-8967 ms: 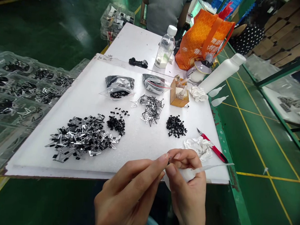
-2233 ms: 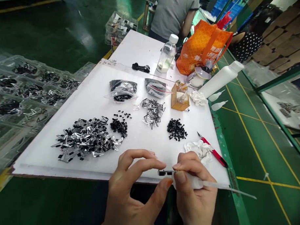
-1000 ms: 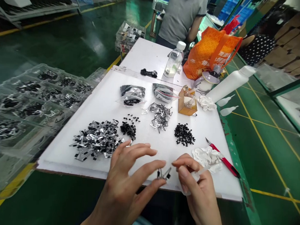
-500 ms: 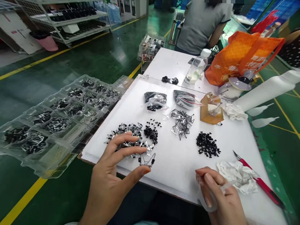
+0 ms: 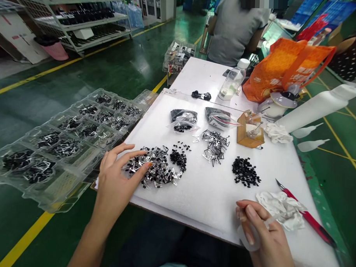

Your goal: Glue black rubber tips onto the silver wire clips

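My left hand is at the left of the white work board, thumb and fingers apart, with no part visible between them. Its fingertips are over the edge of a pile of bent metal clips with black ends. In my right hand, near the board's front edge, is a small translucent squeeze bottle; the fingers hide much of it. Beside the clips lie small black caps. A second heap of black caps sits further right. Plain bent metal clips lie between, further back.
A clear compartment tray of clips stands at left. Two plastic bags of black parts lie behind. At right are a wooden box, crumpled tissue, a red craft knife and a white bottle. A person sits beyond.
My left hand has moved left and slightly up to the clip pile. The clip with black ends, earlier between its thumb and fingers, is no longer there. My right hand still holds the bottle.
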The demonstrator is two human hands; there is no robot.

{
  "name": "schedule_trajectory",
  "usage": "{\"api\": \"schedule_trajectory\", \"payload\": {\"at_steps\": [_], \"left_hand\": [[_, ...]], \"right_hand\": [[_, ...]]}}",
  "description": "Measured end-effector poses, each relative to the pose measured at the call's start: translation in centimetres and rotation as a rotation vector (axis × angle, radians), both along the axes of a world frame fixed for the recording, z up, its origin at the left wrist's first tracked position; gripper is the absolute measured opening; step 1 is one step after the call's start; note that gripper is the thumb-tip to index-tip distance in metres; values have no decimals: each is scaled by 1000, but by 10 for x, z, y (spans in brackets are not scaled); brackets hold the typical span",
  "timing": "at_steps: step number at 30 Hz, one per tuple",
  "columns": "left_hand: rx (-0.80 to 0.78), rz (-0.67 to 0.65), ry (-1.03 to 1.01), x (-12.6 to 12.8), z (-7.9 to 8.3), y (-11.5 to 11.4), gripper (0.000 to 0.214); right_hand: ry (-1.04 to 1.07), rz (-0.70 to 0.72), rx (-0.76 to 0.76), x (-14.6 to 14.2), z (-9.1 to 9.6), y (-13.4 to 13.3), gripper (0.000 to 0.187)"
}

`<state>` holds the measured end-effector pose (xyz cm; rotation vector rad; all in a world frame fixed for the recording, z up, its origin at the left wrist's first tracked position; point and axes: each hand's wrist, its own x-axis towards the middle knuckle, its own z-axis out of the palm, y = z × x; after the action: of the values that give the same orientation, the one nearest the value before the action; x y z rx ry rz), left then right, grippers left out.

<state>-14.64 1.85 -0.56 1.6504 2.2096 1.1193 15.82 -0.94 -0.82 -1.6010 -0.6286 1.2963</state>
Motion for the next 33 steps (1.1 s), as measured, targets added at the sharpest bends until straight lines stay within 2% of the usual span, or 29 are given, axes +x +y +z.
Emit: {"api": "schedule_trajectory", "payload": {"at_steps": [3, 9, 18, 21, 24, 26, 30, 33], "left_hand": [[-37, -10, -16, -11, -5, 3, 24], [-51, -30, -39, -13, -3, 2, 30], [73, -43, 9, -8, -25, -5, 38], [124, -39, 52, -4, -23, -9, 36], [206, -63, 134, 8, -12, -7, 35], [245, -147, 216, 22, -4, -1, 32], [157, -491, 398, 54, 7, 20, 22], [87, -606, 488, 68, 7, 36, 20]], "right_hand": [[-18, 11, 0, 4, -2, 1, 39], [-5, 42, -11, 7, -9, 1, 43], [11, 77, 15, 9, -17, 1, 41], [3, 78, 26, 8, -15, 0, 40], [-17, 59, 41, 5, -12, -1, 39], [-27, 57, 47, 2, -10, -1, 38], [-51, 96, 59, 2, -10, -1, 40], [-79, 136, 40, 14, -13, -1, 43]]}}
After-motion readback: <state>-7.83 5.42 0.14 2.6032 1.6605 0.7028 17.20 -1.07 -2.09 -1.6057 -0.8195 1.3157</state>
